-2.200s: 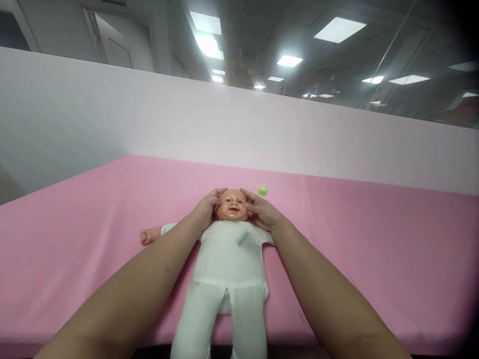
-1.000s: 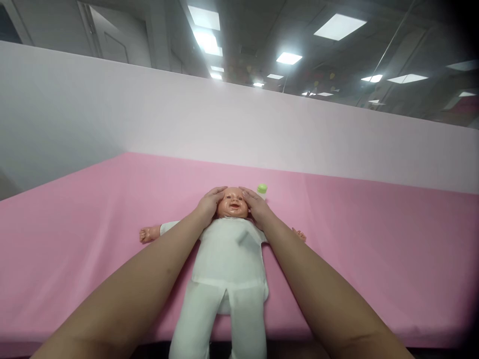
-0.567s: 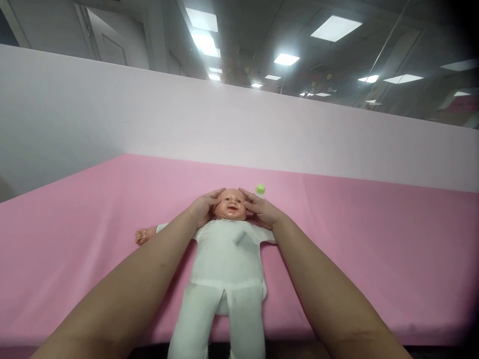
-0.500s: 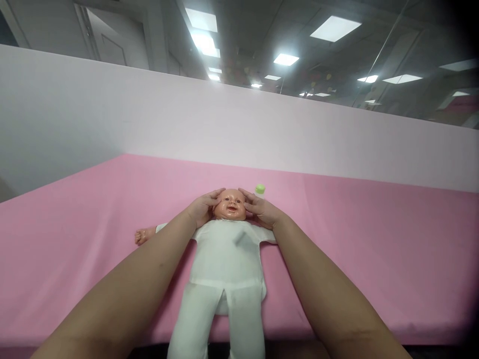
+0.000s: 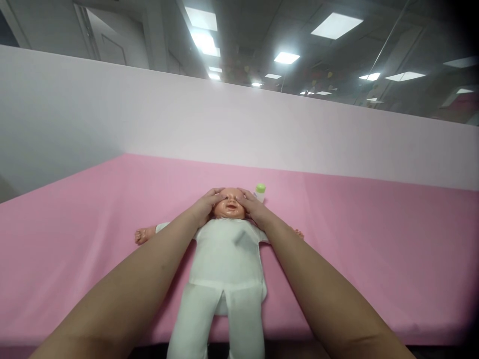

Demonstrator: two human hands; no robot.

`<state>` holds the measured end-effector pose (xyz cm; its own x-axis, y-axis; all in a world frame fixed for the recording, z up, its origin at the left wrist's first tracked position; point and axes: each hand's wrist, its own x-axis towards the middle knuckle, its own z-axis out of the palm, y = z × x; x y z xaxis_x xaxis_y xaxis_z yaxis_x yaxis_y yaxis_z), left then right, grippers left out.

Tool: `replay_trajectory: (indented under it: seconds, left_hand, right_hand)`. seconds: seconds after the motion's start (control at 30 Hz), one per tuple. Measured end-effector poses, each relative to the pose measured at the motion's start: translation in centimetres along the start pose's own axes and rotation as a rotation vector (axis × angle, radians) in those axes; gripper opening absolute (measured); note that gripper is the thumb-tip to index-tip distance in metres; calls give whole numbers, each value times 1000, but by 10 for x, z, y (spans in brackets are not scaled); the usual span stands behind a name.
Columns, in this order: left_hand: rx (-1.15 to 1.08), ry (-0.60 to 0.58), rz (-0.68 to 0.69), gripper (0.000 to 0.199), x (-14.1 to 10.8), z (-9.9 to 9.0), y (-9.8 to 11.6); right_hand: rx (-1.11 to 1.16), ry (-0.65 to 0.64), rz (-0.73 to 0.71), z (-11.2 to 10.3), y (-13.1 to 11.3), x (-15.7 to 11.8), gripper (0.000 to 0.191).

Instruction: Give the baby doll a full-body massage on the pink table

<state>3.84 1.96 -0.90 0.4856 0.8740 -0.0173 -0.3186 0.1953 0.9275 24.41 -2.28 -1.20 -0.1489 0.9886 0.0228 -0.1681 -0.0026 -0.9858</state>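
Note:
A baby doll (image 5: 228,254) with a white cloth body lies on its back, face up, its head towards the far side. My left hand (image 5: 206,205) cups the left side of the head, its thumb reaching in beside the eye. From the other side my right hand (image 5: 253,205) cups the head likewise, with the thumb across the eye area. Both sets of fingers curve round the sides and top of the head, and their tips are partly hidden. Close behind my right hand stands a small bottle (image 5: 260,192) with a green cap, its lower part covered.
The doll lies on a pink padded surface (image 5: 366,259), its legs hanging past the front edge. A low white wall (image 5: 239,127) runs along the back, with glass above it. One doll hand (image 5: 145,235) sticks out beyond my left forearm.
Both thumbs have slid inward over the doll's face towards the eyes. My right hand and forearm have shifted left, uncovering more of the bottle and the doll's other hand.

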Motion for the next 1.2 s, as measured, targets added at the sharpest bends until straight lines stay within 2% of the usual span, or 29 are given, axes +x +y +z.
replay_trajectory:
  seconds: [0.17, 0.37, 0.5, 0.6, 0.77, 0.87, 0.97, 1.2]
  left_hand:
    - [112, 44, -8, 66, 1, 6, 4]
    - [194, 125, -84, 69, -3, 17, 13]
    - [180, 163, -9, 64, -3, 20, 9]
    - [194, 176, 39, 57, -1, 20, 3]
    - [204, 193, 49, 51, 2, 18, -2]
    - [140, 154, 58, 51, 3, 13, -4]
    - [29, 57, 58, 53, 2, 5, -4]
    - [-90, -124, -39, 66, -1, -12, 2]
  right_hand:
    - [14, 37, -82, 16, 2, 4, 60]
    - [-44, 134, -61, 18, 4, 9, 63]
    - [-14, 113, -60, 20, 1, 7, 59]
    - [-24, 154, -71, 22, 0, 6, 53]
    - [-20, 130, -90, 18, 3, 8, 50]
    - [52, 94, -51, 13, 3, 7, 53]
    - [124, 24, -23, 4, 1, 4, 56]
    - [147, -182, -7, -13, -4, -5, 74]
